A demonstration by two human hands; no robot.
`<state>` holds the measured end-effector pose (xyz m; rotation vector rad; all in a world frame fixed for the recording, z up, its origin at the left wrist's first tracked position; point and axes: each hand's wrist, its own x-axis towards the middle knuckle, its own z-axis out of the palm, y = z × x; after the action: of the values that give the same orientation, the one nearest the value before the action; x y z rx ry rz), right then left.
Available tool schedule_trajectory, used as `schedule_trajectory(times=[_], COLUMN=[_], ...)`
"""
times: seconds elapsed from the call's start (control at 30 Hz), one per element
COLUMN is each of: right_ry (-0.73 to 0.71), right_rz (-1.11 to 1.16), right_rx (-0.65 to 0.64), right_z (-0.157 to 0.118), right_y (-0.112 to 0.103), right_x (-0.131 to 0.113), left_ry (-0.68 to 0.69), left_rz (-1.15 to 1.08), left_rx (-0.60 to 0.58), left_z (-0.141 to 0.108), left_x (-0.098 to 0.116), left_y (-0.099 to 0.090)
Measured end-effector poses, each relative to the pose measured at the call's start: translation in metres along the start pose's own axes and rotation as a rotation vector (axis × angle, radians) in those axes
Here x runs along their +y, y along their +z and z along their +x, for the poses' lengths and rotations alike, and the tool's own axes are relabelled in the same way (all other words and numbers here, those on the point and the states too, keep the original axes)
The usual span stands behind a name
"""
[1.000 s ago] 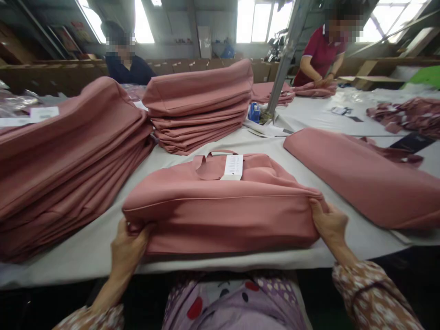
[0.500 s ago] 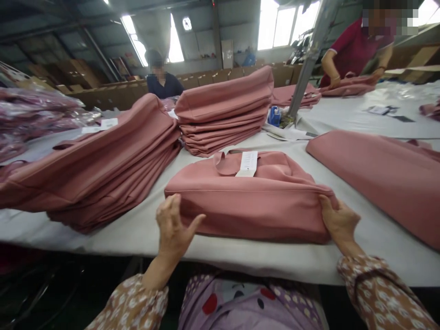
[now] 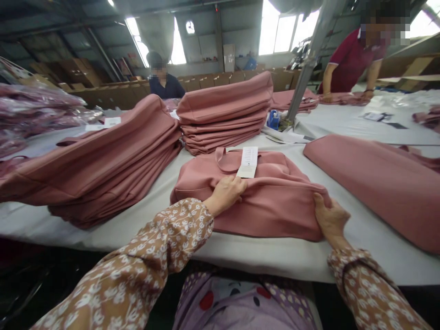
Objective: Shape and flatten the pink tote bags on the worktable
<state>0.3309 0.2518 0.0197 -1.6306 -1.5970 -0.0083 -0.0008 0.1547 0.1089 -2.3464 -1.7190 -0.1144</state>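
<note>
A pink fabric bag (image 3: 268,206) lies folded flat in front of me, its long side panel facing my body. On its upper face rests a white paper tag (image 3: 248,162), beside a pink strap handle (image 3: 222,160). My left hand (image 3: 227,192) is closed on the bag's seam edge near the middle, just below the tag. At the bag's right end, my right hand (image 3: 330,215) grips the corner, thumb on the near side and fingers partly hidden behind it.
Stacks of pink bags stand at left (image 3: 127,156) and behind (image 3: 223,114); another pink bag (image 3: 374,183) lies at right. A metal post (image 3: 302,78) rises beyond. Plastic-wrapped goods (image 3: 37,110) are piled far left. Two people work across the white table (image 3: 275,259).
My left hand has moved right and up, from the bag's left corner to its middle seam. The bag's left end has shifted slightly right; my right hand stays on its corner.
</note>
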Motion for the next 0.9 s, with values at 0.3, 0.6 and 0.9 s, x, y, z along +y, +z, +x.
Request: schedule_trajectory(times=[0.3,0.6,0.9], right_ry=[-0.506,-1.299,-1.39], right_rz=[0.035,0.425,0.429], right_rx=[0.202,-0.585,-0.876], right_z=[-0.007,-0.076,-0.07], right_y=[-0.05,-0.082,-0.05], right_x=[-0.031,-0.118,-0.115], left_ry=[0.134,0.184,0.246], left_rz=[-0.114,-0.025,-0.184], left_rx=[-0.096,0.052,-0.141], left_z=[-0.002,0.004,0.017], left_x=[-0.032,0.018,0.019], left_y=[-0.021,-0.061,-0.043])
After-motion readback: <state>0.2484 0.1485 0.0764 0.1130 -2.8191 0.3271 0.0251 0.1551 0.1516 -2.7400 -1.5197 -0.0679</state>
